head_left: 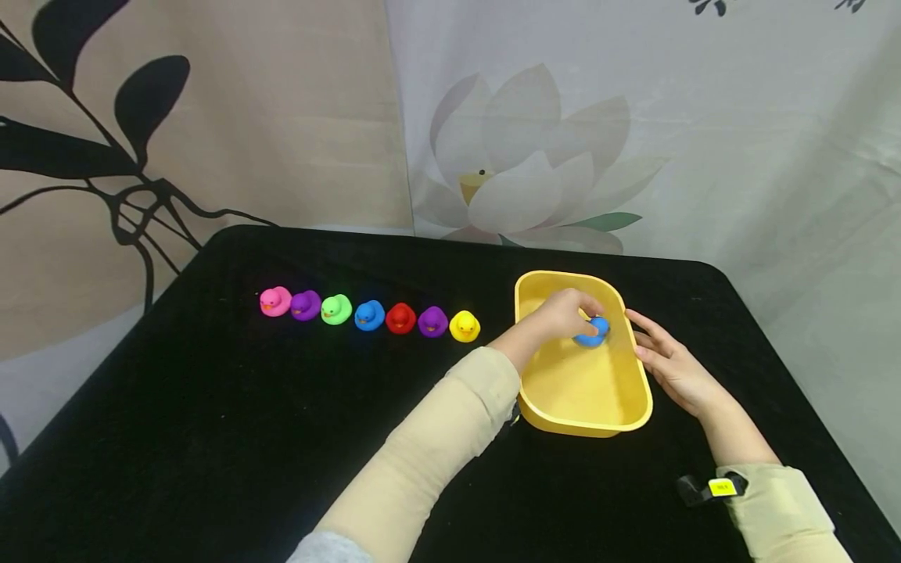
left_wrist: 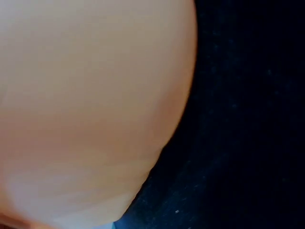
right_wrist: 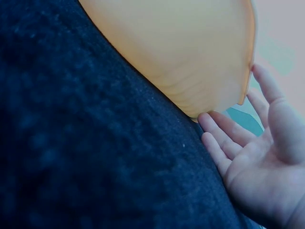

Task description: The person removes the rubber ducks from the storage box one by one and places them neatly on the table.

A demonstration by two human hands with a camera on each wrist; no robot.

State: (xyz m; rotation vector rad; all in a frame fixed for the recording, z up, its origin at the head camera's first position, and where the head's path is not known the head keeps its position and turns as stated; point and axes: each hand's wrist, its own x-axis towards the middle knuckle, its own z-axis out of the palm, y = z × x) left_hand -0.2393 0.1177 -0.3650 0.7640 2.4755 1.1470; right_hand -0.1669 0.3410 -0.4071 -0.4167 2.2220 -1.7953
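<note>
A blue rubber duck [head_left: 597, 328] is inside the yellow plastic tub [head_left: 584, 399], towards its far right. My left hand [head_left: 563, 314] reaches over the tub's left side and holds this duck between thumb and fingers. At the right side of the tub is my right hand [head_left: 672, 366], its fingertips on the wall and rim. The right wrist view shows that hand [right_wrist: 267, 162] with fingers extended and slightly bent against the tub's outer wall [right_wrist: 190, 52]. In the left wrist view, a blurred pale surface hides the left hand's fingers.
Left of the tub, several rubber ducks stand in a row, from a pink duck [head_left: 275, 302] through a green duck [head_left: 336, 310] and a red duck [head_left: 400, 319] to a yellow duck [head_left: 464, 327]. A black cloth [head_left: 281, 422] covers the table. Behind it hangs a printed curtain [head_left: 317, 117].
</note>
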